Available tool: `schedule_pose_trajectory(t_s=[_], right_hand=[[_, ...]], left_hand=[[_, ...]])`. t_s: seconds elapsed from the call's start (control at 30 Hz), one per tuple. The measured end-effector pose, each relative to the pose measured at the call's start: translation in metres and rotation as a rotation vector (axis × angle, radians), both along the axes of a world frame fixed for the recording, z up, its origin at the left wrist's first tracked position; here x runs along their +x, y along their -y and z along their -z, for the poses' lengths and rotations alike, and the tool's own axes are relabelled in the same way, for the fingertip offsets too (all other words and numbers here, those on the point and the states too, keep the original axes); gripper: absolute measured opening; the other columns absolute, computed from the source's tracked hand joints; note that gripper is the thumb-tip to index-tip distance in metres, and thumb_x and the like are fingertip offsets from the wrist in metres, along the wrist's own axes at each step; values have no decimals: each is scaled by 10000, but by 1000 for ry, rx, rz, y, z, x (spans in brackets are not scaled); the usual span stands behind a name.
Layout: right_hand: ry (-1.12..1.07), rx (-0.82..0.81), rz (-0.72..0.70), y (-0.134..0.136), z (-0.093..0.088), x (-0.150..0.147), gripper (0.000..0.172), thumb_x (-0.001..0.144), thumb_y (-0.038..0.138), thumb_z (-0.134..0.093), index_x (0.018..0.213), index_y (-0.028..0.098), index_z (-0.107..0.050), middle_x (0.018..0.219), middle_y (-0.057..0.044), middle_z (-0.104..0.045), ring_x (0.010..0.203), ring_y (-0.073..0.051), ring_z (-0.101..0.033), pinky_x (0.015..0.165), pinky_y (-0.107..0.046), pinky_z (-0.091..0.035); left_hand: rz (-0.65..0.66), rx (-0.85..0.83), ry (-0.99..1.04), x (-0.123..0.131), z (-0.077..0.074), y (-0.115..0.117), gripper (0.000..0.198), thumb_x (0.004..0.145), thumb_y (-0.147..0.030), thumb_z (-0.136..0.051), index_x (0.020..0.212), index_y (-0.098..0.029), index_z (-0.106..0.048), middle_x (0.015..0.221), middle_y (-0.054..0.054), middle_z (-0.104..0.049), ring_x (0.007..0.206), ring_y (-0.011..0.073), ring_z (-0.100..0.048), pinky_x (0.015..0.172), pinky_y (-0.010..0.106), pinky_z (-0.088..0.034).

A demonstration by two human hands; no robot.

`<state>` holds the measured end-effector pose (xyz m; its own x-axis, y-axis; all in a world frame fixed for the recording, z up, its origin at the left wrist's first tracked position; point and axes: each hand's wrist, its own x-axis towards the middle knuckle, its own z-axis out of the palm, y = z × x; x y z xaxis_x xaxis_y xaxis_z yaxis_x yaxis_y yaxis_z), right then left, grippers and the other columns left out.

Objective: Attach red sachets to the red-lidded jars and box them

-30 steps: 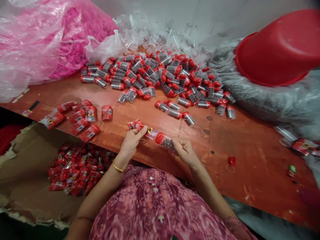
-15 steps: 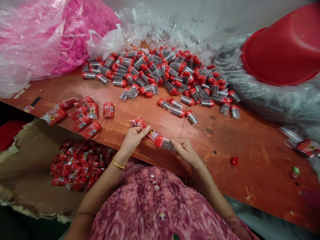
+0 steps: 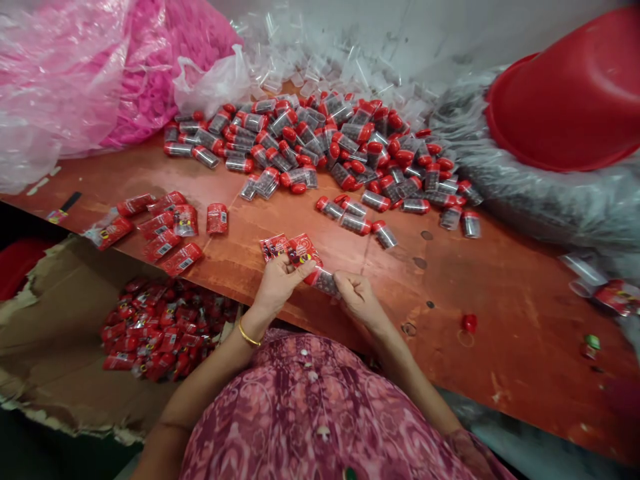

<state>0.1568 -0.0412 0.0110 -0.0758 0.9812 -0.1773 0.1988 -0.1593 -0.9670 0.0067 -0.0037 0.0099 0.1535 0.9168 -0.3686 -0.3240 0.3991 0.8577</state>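
My left hand (image 3: 280,283) pinches a red printed plastic sleeve (image 3: 306,247) between thumb and fingers. Into its near end goes the red-capped end of a clear tube (image 3: 326,281) filled with dark round beads. My right hand (image 3: 356,293) is closed on the tube's other end. Just beyond my left fingers lie more flat red sleeves (image 3: 273,245) on the wooden table (image 3: 280,213). Tubes like this one (image 3: 384,235) are scattered ahead, in front of a large heap of them (image 3: 300,140).
Several red-wrapped tubes (image 3: 183,259) lie to the left, above a cardboard box (image 3: 60,333) holding many more. A pink-filled plastic bag (image 3: 150,73) stands back left. Clear empty tubes (image 3: 320,67) lie behind the heap. A red bucket (image 3: 575,93) rests on a plastic bag at right.
The tube's capped end has gone into the sleeve as my hands came closer together. My left hand has shifted right, my right hand slightly left.
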Motion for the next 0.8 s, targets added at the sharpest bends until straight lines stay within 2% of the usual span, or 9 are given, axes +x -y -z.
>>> schedule_pose_trajectory(t_s=[0.13, 0.3, 0.4, 0.47, 0.6, 0.67, 0.8], right_hand=[[-6, 31, 128, 0, 10, -9, 445, 825, 549, -408, 532, 215, -394, 443, 62, -350, 424, -84, -361, 434, -221, -308], [-21, 90, 187, 0, 18, -22, 416, 847, 537, -396, 583, 216, -417, 472, 61, -365, 434, -87, -358, 425, -220, -306], [-18, 136, 256, 0, 20, -31, 391, 866, 523, -383, 635, 214, -448, 476, 65, -376, 427, -86, -364, 420, -219, -306], [-60, 131, 264, 1, 20, -35, 390, 880, 528, -357, 671, 214, -458, 459, 74, -384, 401, -83, -375, 412, -215, -317], [-225, 54, 163, 0, 15, -34, 350, 830, 552, -457, 770, 208, -484, 553, 71, -507, 351, -54, -409, 380, -199, -347], [-244, 49, 201, -2, 12, -31, 329, 789, 532, -534, 774, 208, -486, 565, 74, -523, 344, -45, -409, 366, -189, -347], [-225, 63, 271, -4, 10, -34, 296, 763, 478, -584, 708, 210, -470, 448, 96, -461, 332, -51, -389, 352, -175, -333]], left_hand=[[-129, -72, -30, 8, 4, 4, 382, 448, -402, -835, 570, -132, -592, 508, -40, -578, 470, 66, -493, 525, 207, -429], [-160, -188, 128, 14, -3, 1, 447, 348, -366, -867, 627, -123, -616, 580, -27, -628, 516, 67, -536, 547, 196, -439], [-201, -159, 101, 16, -6, -1, 411, 372, -366, -860, 565, -123, -590, 475, -62, -554, 416, 24, -426, 456, 169, -357], [-232, -135, 132, 15, -7, -3, 406, 374, -365, -857, 579, -127, -600, 490, -62, -570, 420, 24, -434, 464, 169, -362], [-217, -164, 188, 7, -9, -9, 394, 376, -321, -859, 626, -123, -627, 607, -19, -652, 529, 70, -553, 560, 197, -437], [-198, -170, 173, 4, -9, -11, 361, 400, -289, -852, 621, -118, -624, 612, -16, -650, 545, 78, -559, 579, 206, -443], [-150, -147, 163, 7, -7, -9, 330, 431, -260, -835, 642, -123, -621, 617, -19, -634, 569, 83, -551, 597, 211, -432]])
